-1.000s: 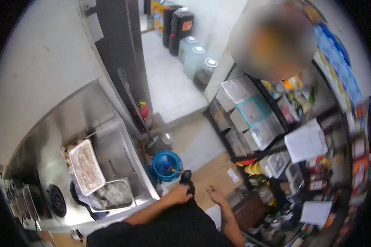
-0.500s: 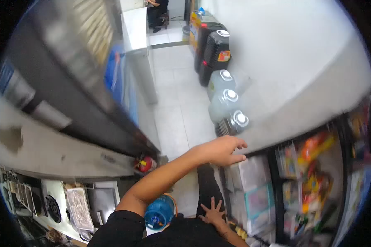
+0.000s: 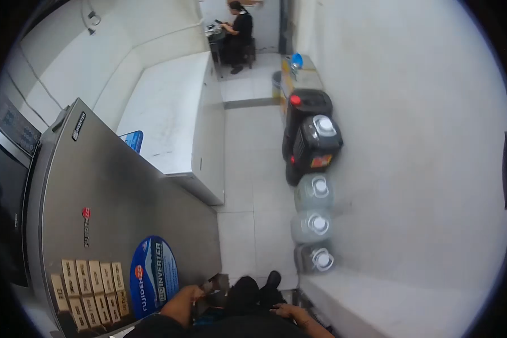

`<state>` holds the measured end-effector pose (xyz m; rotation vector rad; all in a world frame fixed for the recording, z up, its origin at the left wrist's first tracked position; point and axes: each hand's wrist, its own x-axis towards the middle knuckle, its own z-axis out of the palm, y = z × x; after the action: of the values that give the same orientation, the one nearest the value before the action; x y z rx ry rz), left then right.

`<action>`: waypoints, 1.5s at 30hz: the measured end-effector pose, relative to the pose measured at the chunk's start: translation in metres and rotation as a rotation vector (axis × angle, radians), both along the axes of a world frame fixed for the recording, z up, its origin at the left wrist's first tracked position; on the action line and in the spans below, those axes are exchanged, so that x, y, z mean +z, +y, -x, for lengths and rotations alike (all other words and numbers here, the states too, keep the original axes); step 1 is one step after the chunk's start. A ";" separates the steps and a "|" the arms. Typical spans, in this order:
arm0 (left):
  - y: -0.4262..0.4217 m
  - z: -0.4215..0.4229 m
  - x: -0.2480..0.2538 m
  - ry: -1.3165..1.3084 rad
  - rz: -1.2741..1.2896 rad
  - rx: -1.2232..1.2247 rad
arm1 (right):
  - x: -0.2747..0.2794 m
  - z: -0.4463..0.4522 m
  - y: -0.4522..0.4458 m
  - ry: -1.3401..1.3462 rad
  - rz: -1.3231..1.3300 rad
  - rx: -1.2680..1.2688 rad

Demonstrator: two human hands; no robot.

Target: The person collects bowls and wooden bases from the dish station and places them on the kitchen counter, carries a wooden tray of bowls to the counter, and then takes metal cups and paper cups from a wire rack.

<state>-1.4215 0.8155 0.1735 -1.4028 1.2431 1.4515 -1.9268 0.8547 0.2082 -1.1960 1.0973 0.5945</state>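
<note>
My left hand (image 3: 192,294) is at the lower edge of the view, beside the lower corner of a grey refrigerator (image 3: 124,191). Its fingers look curled; what they hold, if anything, is hidden. Below it, a bit of a blue water jug (image 3: 208,316) shows, mostly covered by my body. My right hand (image 3: 286,310) lies low near my dark-clothed leg, fingers stretched toward the left and nothing visible in them. A round blue sticker (image 3: 154,276) and rows of tan labels (image 3: 90,293) cover part of the refrigerator door.
Along the right wall stand clear jugs (image 3: 314,225) and black jerrycans (image 3: 318,143) with white or red caps. A white chest-like unit (image 3: 169,118) is beyond the refrigerator. A tiled floor strip (image 3: 236,163) runs between. A person (image 3: 239,34) sits at the far end.
The view has swung up and left, bringing the refrigerator front into sight. My left hand has dropped from above the right-hand shelf to the lower left. My right hand stays low by my leg.
</note>
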 end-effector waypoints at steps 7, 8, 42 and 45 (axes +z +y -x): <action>-0.036 0.011 0.046 -0.156 -0.168 1.362 | 0.037 0.041 -0.269 0.180 -0.347 0.132; -0.062 0.016 0.051 -0.145 -0.216 1.286 | -0.003 0.073 -0.286 0.152 -0.301 -0.021; -1.395 -0.016 0.143 0.323 -0.353 1.233 | 0.156 -0.172 -1.587 -0.203 0.380 -0.183; -1.511 -0.029 0.142 0.219 -0.135 0.992 | 0.103 -0.194 -1.630 -0.168 0.305 -0.332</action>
<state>-1.3925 -0.6956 0.3150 -1.9117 0.5076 2.3295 -1.7331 -0.7755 0.3112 -1.2614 1.2367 0.0699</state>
